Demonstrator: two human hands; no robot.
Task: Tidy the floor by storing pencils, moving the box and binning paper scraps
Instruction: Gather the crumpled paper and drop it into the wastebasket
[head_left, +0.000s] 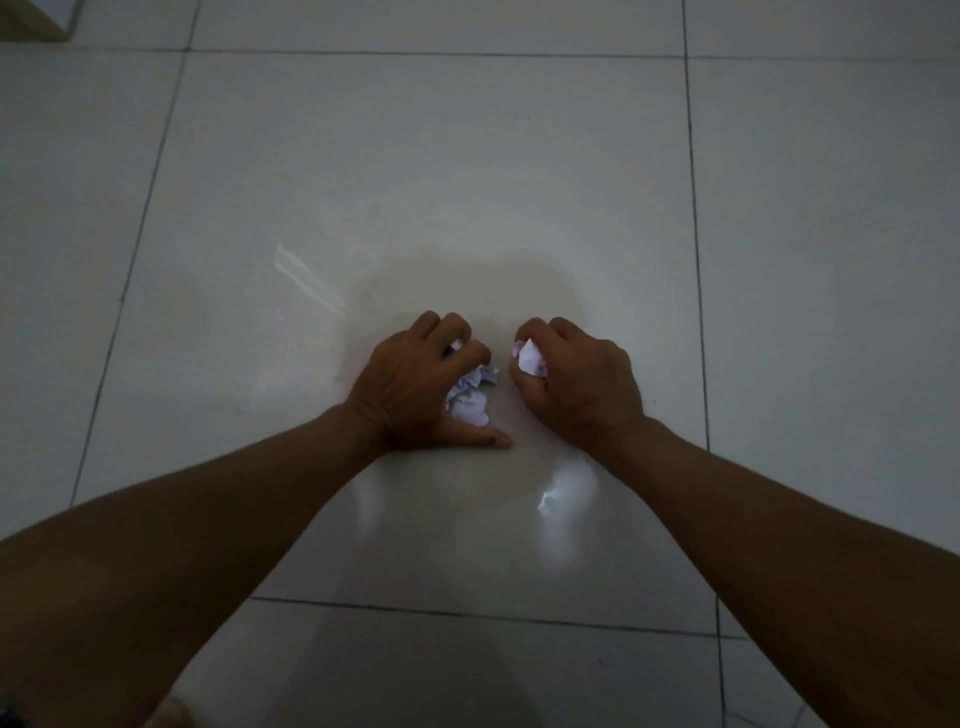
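The floor (467, 171) fills almost the whole view. It is made of large pale glossy tiles with thin dark joints, and it shows some soft reflections of light. In the far left corner a small part of a wooden piece of furniture (31, 21) is visible; what it is exactly I cannot tell.

Two bare forearms reach forward from the bottom corners and meet near the middle of one tile. The left hand (415, 384) is low on the floor, its thumb stretched flat along the tile and its fingers curled over a bunch of crumpled white paper (470, 397), which it holds against the palm. The right hand (582, 384) is just beside it, a little apart, closed as a fist around a smaller crumpled paper scrap (530, 356) that sticks out between thumb and fingers.
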